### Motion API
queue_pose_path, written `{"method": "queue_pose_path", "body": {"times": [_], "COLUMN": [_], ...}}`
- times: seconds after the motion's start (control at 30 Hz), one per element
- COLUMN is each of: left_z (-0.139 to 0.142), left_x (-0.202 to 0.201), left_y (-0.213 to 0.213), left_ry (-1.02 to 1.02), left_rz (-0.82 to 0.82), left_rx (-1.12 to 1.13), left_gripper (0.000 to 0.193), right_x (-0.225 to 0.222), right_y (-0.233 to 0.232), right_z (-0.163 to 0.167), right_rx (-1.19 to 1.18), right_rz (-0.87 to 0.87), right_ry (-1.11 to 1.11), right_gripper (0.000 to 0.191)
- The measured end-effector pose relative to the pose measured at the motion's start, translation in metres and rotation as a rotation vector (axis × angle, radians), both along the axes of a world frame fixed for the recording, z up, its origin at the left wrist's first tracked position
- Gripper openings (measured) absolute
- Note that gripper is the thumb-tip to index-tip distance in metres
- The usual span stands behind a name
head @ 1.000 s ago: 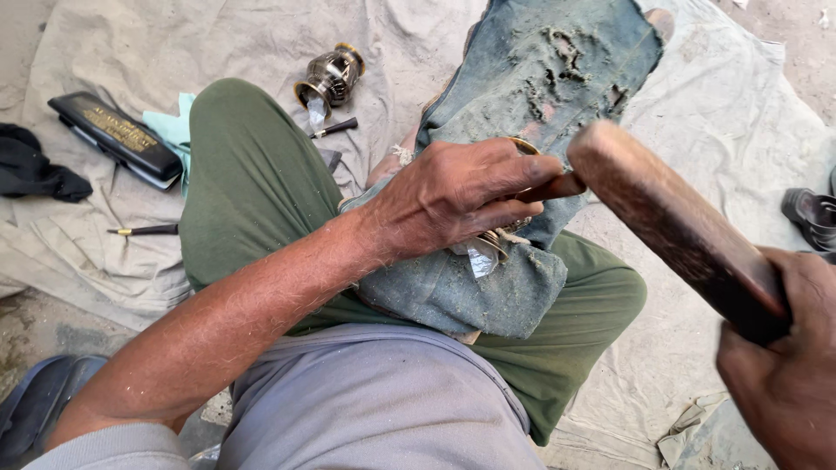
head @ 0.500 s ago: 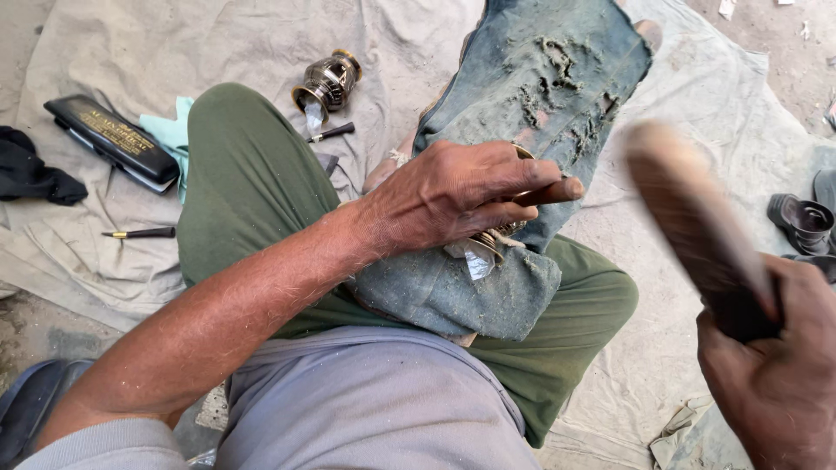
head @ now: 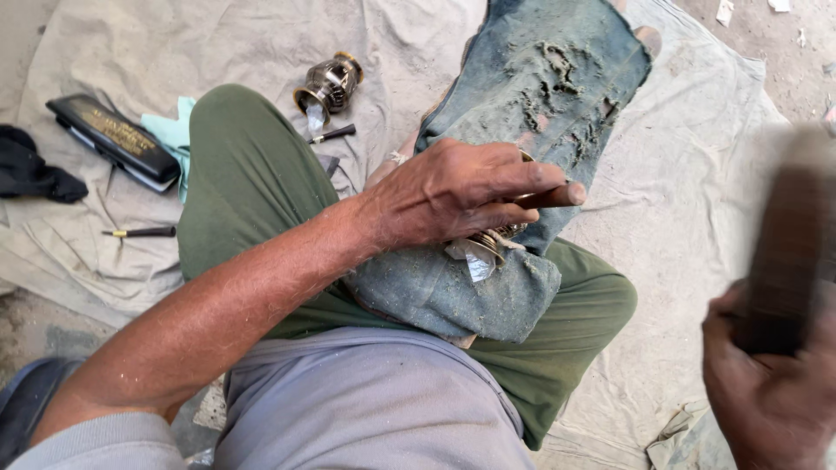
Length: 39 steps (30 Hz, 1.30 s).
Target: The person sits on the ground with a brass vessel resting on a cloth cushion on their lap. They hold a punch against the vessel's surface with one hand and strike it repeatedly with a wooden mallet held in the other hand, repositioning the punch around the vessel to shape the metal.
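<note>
- Two hands in view, both bare, seen from above over crossed legs in green trousers (head: 252, 183).
- Left hand (head: 453, 196) pressed down on a small brass-coloured metal part (head: 492, 242), fingers (head: 522, 178) stretched forward over it and gripping a thin dark rod (head: 557, 196) that points to the right.
- Metal part lying on a worn blue denim cloth (head: 540, 78), which is spread over the lap; mostly hidden under the hand, so exact shape cannot be told.
- Right hand (head: 771, 392) at the lower right, well apart from the left one, clenched around a dark wooden mallet (head: 788, 252); mallet blurred and raised upright.
- On the pale ground sheet (head: 697, 200), beyond the knee: a round metal piece (head: 329, 85), a small dark tool (head: 333, 134) just beside it.
- Further left: a flat black case (head: 113, 139), a light green cloth (head: 174, 135) touching it, a black-handled screwdriver (head: 139, 231).
</note>
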<state>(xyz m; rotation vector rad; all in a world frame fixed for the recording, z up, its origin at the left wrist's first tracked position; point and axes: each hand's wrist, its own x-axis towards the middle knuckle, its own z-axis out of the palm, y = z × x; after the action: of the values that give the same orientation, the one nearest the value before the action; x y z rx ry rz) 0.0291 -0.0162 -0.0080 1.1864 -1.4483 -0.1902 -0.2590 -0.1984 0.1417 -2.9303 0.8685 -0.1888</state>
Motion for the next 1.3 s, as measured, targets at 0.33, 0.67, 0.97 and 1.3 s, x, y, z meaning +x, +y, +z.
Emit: {"method": "queue_pose_path", "body": {"times": [0.33,0.67,0.97,1.3], "left_z": [0.001,-0.005,-0.009,-0.004], "left_x": [0.000,-0.020,-0.032,-0.034], "left_y": [0.001,0.011,0.014,0.014], "left_ry": [-0.046,0.273,0.144,0.242], "left_rz": [0.044,0.235,0.312,0.261], "left_rx": [0.093,0.129,0.023,0.004], "left_gripper": [0.035,0.046,0.042,0.040], "right_x": [-0.012,-0.014,0.028,0.063], "right_y": [-0.006,-0.038,-0.022,-0.005], "right_z": [-0.008,-0.014,0.010,0.027], "right_rx": [0.039,0.053,-0.166,0.062], "right_rz": [-0.023,0.034,0.232,-0.024], "right_ry": [0.027,0.009,0.139,0.239], "right_gripper": [0.031,0.028,0.040,0.051]}}
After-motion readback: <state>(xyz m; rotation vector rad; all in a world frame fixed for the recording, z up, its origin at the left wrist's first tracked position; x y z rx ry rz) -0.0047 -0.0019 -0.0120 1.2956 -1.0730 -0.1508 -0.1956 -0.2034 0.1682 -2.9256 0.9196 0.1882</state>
